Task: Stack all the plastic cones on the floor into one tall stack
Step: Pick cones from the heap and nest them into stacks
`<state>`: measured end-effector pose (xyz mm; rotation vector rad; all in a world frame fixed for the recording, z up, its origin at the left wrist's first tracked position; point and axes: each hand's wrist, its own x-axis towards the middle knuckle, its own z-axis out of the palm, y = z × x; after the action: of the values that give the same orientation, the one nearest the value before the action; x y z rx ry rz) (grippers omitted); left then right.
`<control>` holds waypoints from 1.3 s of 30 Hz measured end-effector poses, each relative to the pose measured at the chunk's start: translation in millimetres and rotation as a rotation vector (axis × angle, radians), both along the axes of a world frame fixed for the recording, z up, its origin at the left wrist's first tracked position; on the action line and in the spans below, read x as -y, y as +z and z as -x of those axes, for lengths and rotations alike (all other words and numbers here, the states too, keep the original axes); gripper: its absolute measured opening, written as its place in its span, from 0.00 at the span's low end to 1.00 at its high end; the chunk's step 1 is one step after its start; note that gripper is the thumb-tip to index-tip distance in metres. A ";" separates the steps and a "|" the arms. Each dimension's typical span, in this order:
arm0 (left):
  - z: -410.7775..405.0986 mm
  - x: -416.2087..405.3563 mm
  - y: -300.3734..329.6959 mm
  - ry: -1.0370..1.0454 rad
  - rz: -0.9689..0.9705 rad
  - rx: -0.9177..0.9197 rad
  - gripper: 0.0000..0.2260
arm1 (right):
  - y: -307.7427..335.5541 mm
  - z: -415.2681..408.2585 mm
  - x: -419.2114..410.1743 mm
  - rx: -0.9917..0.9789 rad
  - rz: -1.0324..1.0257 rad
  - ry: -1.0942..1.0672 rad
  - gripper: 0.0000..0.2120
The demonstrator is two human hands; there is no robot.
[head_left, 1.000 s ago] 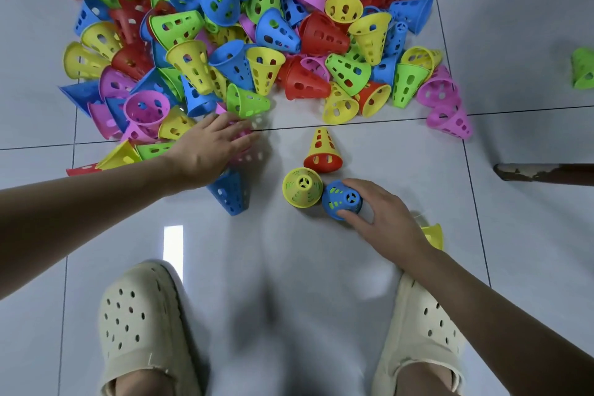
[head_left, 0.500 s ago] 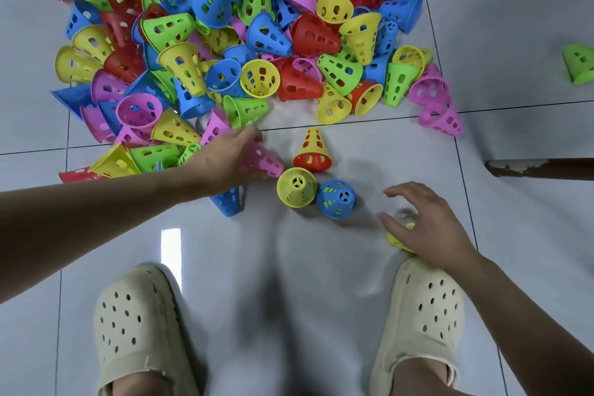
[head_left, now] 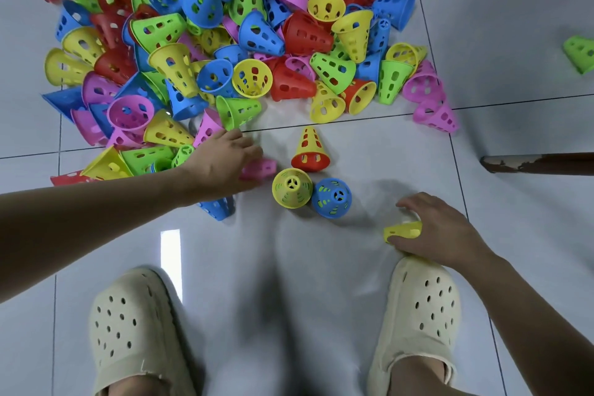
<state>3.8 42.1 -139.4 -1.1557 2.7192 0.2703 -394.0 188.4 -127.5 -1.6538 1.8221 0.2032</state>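
**Head view: cone stacking barely begun**

Head view, looking down past our two cream clogs (head_left: 135, 334) at a pale tiled floor (head_left: 289, 267). A big heap of loose plastic cones (head_left: 199, 42) in red, yellow, green, blue and pink fills the upper left. Just in front of it stand three short starter stacks: a yellow cone over a red one (head_left: 310, 149), a yellow stack (head_left: 292, 187) and a blue stack (head_left: 331, 198), the last two touching. Our left hand (head_left: 221, 164) grips a pink cone (head_left: 260, 168) at the heap's edge. Our right hand (head_left: 440, 235) curls around a yellow cone (head_left: 403, 230) beside the right clog. One green cone (head_left: 580, 53) lies well apart, far right. We judge nearly everything is left to do: no tall stack exists yet.
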 end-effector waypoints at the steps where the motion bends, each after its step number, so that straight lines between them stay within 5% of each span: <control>1: 0.9 -1.9 4.2 0.078 -0.022 -0.118 0.24 | -0.7 -1.9 -0.2 -0.011 -0.002 -0.009 0.28; 6: 21.1 -20.0 28.5 0.550 -0.208 -0.633 0.16 | -1.4 -8.5 2.2 0.003 -0.031 -0.033 0.20; 10: 37.1 -36.8 42.6 0.435 -0.264 -0.774 0.19 | -10.2 -7.6 4.4 0.016 -0.069 0.044 0.22; 15: 40.3 -53.4 35.8 0.207 -0.319 -0.684 0.19 | -19.9 -6.7 1.9 0.033 -0.041 0.101 0.23; 27: 36.9 -34.5 18.1 0.088 -0.456 -0.528 0.21 | -21.0 -7.7 8.5 0.081 0.080 0.125 0.14; 32: 56.3 -16.6 25.8 0.514 -0.562 -0.767 0.22 | 6.5 -27.2 22.2 0.271 0.272 -0.094 0.13; 39: 83.6 17.8 18.6 0.876 -0.668 -0.407 0.30 | 60.3 -60.2 44.4 0.502 0.297 -0.319 0.05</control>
<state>-79.7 24.3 -120.8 -2.0825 1.8686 1.5060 -333.8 144.1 -67.2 -1.4037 1.7365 -0.5945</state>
